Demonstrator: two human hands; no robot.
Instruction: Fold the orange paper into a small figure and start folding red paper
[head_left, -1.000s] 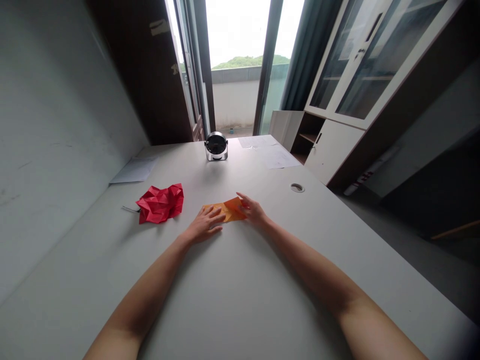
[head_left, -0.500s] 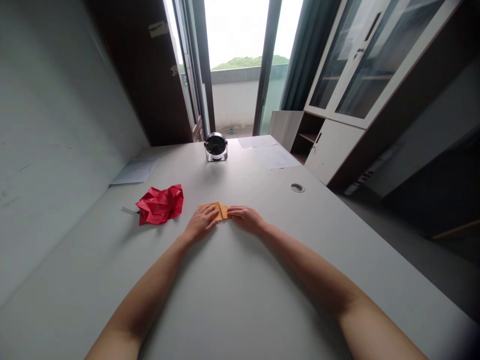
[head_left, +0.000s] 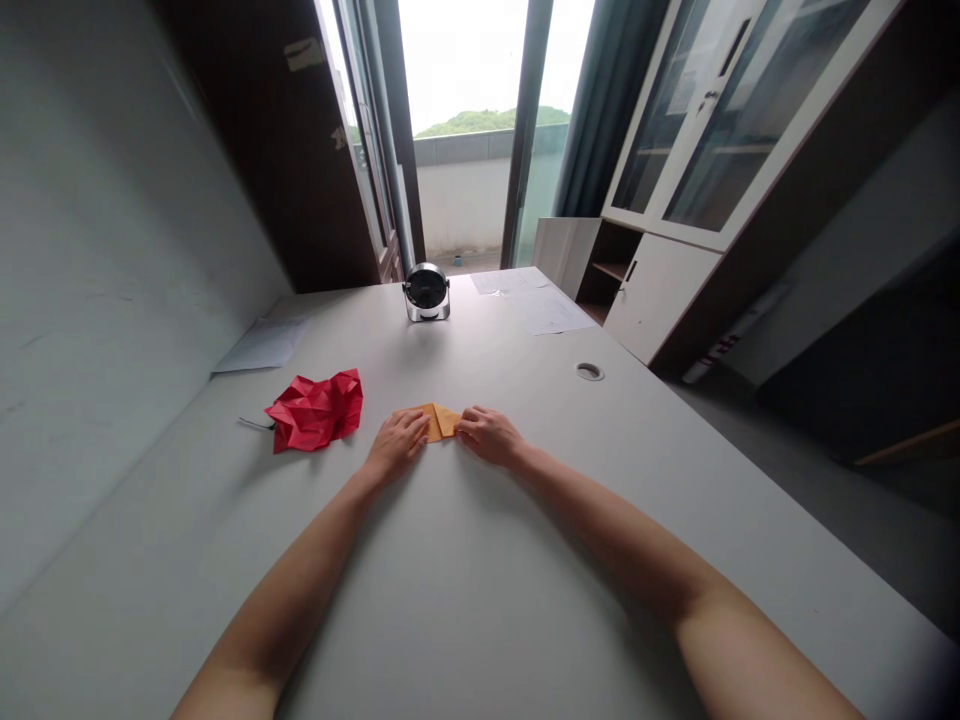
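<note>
Across the near and middle of the scene spread a broad, smooth, white-topped desk (head_left: 480, 580). Beyond its far right edge stood a tall white cabinet (head_left: 664, 295) with glass upper doors, and at the far left rose a dark brown upright panel (head_left: 262, 150). A long dark blue-grey curtain (head_left: 611, 110) hung beside the cabinet. Thin white paper sheets (head_left: 555, 312) lay at the desk's far right corner, and a flat white sheet (head_left: 262, 345) rested near the wall at the far left.

On the left lay a bright red, heavily creased piece of paper (head_left: 315, 410), apart from both hands. The left hand (head_left: 396, 445) lay palm down, its fingers extended over the left part of the folded work. The right hand (head_left: 489, 436) had its fingers bent at the right edge; whether they pinched it could not be told. At the far middle stood a round black device in a silver stand (head_left: 426, 288). Smaller still to the eye, the folded orange paper (head_left: 444, 422) lay flat on the desk between the hands, partly covered, a crease line crossing it. Farther right was a round, white-rimmed opening (head_left: 590, 371).
</note>
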